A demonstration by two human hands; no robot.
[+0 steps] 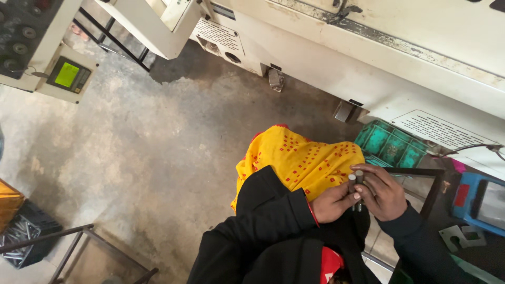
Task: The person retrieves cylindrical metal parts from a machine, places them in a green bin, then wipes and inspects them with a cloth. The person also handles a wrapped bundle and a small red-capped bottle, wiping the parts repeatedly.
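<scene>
Both my hands meet in front of my body, over yellow cloth with red squares (pixel 300 158). My left hand (pixel 332 202) and my right hand (pixel 383 193) together hold two short grey metal cylinders (pixel 355 181), which stand upright side by side between my fingers. Black sleeves cover both arms. The lower ends of the cylinders are hidden by my fingers.
A large white machine body (pixel 379 58) runs across the top right. A control box with a green screen (pixel 67 74) sits top left. A green plastic crate (pixel 392 144) lies under the machine. A black crate of metal parts (pixel 23 236) stands at left, with a blue device (pixel 481 202) at right.
</scene>
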